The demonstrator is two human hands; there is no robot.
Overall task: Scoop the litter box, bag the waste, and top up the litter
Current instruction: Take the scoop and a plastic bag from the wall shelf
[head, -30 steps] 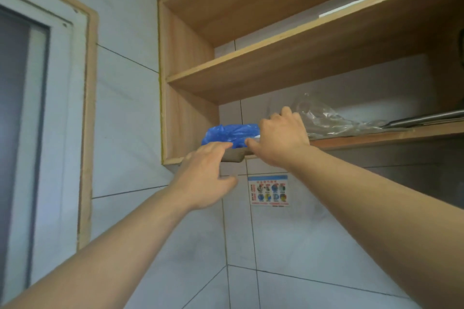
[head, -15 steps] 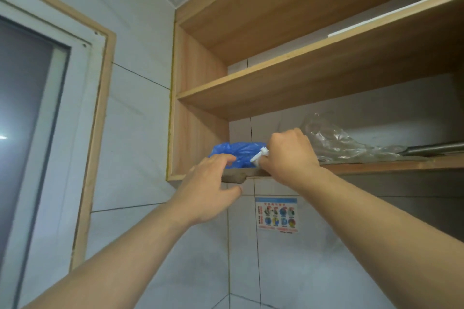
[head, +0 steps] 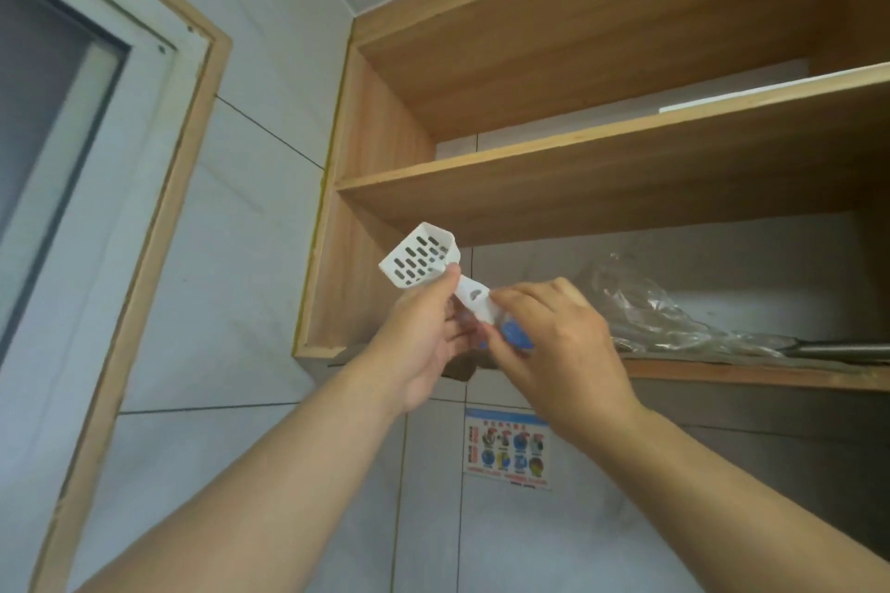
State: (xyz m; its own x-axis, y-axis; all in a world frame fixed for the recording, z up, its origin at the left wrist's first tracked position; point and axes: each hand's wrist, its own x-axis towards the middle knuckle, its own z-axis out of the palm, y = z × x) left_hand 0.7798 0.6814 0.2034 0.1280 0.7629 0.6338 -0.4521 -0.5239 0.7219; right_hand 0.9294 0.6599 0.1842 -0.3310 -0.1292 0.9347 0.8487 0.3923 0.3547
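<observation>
Head view: the white scoop (head: 424, 258), on the shelf (head: 751, 373) half a second ago, is now lifted clear in front of it. My left hand (head: 424, 342) pinches the scoop's neck; my right hand (head: 554, 337) grasps its handle alongside something blue (head: 515, 335). Both arms reach upward, wrists raised.

Wooden shelves (head: 602, 169), crumpled plastic (head: 674, 318), sticker (head: 508, 448)
</observation>
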